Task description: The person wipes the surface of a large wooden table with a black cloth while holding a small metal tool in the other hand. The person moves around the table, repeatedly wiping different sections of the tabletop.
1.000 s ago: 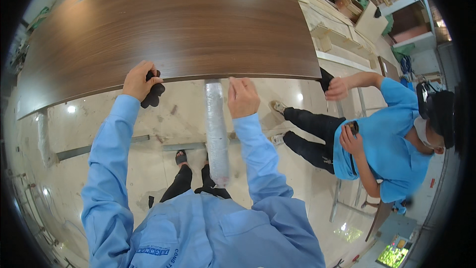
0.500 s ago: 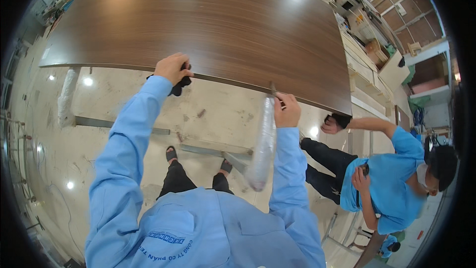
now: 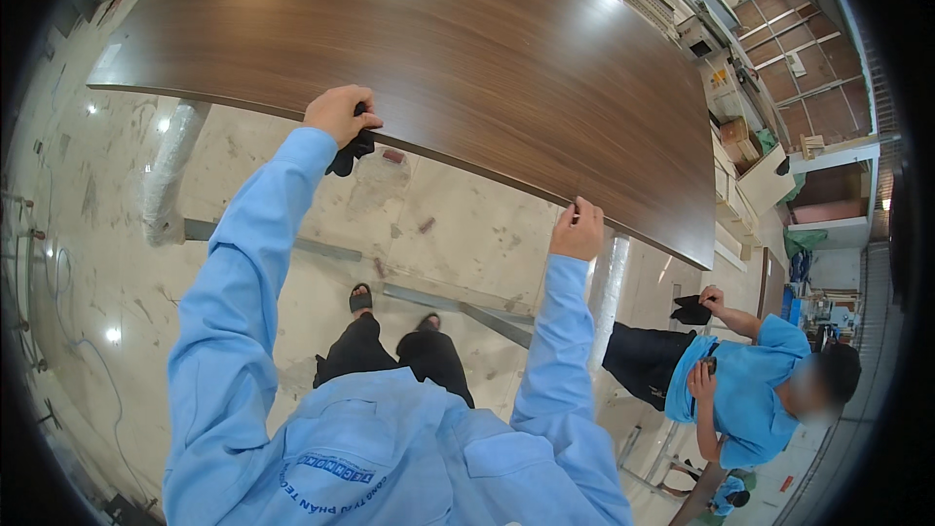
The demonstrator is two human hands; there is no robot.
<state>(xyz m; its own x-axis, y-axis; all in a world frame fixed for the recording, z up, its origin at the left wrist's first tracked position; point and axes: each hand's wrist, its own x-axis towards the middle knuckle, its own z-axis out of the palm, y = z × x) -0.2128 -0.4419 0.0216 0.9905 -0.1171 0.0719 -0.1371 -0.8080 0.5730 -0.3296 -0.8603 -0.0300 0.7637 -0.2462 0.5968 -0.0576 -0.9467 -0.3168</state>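
Note:
A wide brown wood-grain tabletop (image 3: 419, 49) spans the view ahead of me, its near edge slanting down to the right. My left hand (image 3: 340, 115) is closed on a black cloth (image 3: 353, 148) at that edge, and the cloth hangs below it. Farther right, my right hand (image 3: 580, 228) is closed, its fingertips at the tabletop's edge. What those fingers hold, if anything, is hidden. Beneath the top stand legs wrapped in clear film, one (image 3: 173, 175) at the left and another (image 3: 608, 282) just right of my right hand.
A co-worker in a blue shirt (image 3: 745, 385) stands at the right, with a black cloth (image 3: 691, 311) in one hand and a small object in the other. Metal bars (image 3: 448, 300) run low under the table, near my feet. Boards and boxes (image 3: 745, 151) are stacked beyond its right end.
The right wrapped leg has shifted from left of my right hand to right of it. A thin dark piece at my right fingers no longer shows. The co-worker's cloth-holding hand has left the table corner.

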